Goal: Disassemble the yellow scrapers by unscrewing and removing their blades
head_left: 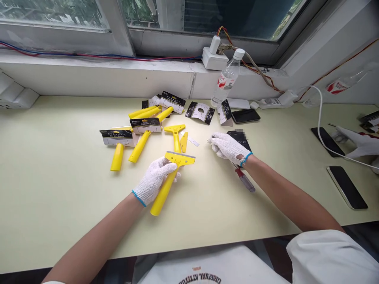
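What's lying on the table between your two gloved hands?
Between left hand and right hand, head view shows mostly bare table; a small clear strip lies just beyond the gap.

Soft daylight from the window (189, 15), sharp, edges bowed.

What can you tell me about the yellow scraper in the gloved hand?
The scraper looks like bright yellow plastic, with a long round handle and a wide flat head edged by a grey metal-looking blade. It lies slanted, head away from the person, handle end on the table. The left hand in a white knit glove grips its handle.
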A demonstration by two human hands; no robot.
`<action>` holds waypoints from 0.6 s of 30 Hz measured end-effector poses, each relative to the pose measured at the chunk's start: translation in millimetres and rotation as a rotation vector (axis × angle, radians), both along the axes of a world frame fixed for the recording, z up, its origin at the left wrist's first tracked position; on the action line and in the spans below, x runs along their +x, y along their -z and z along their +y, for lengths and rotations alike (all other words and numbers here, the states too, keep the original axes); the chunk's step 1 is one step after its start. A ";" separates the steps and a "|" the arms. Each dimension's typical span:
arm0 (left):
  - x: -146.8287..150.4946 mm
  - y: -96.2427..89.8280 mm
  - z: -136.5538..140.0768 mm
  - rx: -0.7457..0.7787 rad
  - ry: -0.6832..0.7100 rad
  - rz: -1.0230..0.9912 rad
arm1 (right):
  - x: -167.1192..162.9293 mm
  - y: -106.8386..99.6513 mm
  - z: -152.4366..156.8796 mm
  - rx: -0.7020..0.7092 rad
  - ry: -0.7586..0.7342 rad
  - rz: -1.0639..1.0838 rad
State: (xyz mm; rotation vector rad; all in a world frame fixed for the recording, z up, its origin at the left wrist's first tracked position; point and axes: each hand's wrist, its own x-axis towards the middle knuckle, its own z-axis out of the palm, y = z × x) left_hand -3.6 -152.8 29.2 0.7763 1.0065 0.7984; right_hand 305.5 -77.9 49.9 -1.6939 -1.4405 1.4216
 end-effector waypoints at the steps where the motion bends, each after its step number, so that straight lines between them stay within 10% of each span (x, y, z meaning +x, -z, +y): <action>1: 0.1 0.1 0.1 0.001 0.002 -0.004 | -0.6 -0.7 0.7 0.010 -0.006 -0.011; 18: 0.3 0.2 0.5 0.000 0.019 -0.016 | -2.5 -11.4 14.0 0.072 -0.037 -0.341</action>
